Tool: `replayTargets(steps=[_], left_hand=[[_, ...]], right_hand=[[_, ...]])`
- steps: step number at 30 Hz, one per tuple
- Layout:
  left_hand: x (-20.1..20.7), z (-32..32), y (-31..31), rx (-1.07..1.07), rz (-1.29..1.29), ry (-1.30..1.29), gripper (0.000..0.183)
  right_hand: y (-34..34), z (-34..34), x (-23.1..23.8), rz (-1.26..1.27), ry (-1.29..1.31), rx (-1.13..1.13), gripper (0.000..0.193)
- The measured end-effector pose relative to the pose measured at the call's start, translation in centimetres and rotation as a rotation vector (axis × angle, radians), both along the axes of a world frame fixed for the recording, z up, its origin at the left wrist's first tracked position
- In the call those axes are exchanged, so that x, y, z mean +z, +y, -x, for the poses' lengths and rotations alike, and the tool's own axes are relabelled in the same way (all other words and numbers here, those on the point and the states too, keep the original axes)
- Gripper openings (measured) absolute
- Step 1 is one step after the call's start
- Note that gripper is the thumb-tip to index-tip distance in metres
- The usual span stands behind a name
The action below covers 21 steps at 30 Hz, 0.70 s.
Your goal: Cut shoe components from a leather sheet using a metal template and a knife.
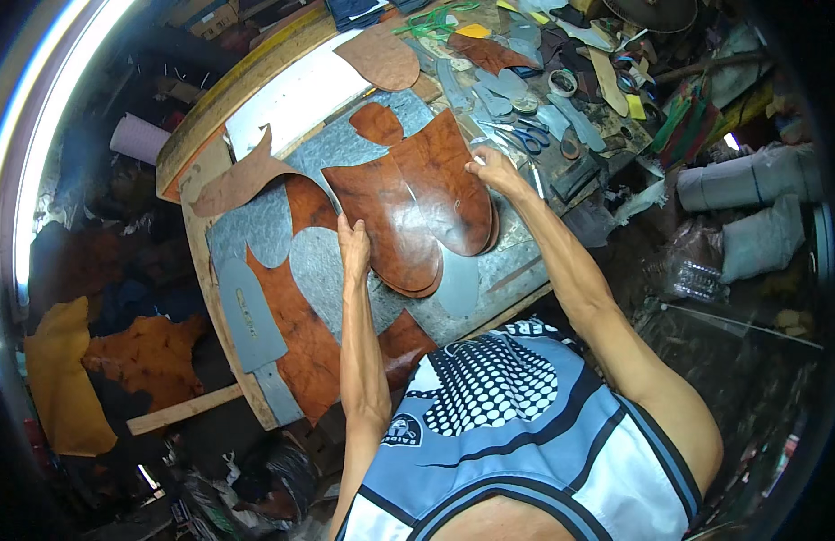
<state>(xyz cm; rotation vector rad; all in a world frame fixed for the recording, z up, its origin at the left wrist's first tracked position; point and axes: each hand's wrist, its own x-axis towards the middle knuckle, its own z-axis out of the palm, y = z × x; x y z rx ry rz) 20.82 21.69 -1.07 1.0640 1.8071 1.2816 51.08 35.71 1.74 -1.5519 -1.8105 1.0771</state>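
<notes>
Probably light, bendy, slick-faced: brown leather pieces (pixel 389 224); left hand (pixel 353 242) and right hand (pixel 495 169) pinch opposite edges, sensible holds.

Head-worn fisheye, facing down, near workbench (pixel 518 272)

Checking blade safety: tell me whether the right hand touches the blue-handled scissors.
Apart. The head view shows a visible gap between the right hand and the blue-handled scissors; the hand is at the brown leather's edge.
</notes>
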Motion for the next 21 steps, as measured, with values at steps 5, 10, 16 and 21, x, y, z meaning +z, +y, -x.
replayTargets(steps=[5, 10, 16, 21], left_hand=[[4.5, -2.4, 3.0, -0.125, -0.054, -0.129, 0.044], [6.5, -0.4, 3.8, -0.203, 0.146, -0.217, 0.057], [8.0, -2.2, 5.1, -0.258, -0.058, 0.011, 0.038], [14.5, -5.3, 5.1, -0.492, 0.042, 0.659, 0.043]], right_hand=[[-3.9, 4.6, 7.1, -0.128, 0.050, 0.066, 0.035], [-8.2, 13.0, 7.9, -0.018, 0.194, 0.370, 0.033], [-7.4, 7.4, 0.9, -0.169, 0.378, 0.074, 0.040], [-3.8, 2.3, 3.0, -0.310, 0.271, -0.017, 0.065]])
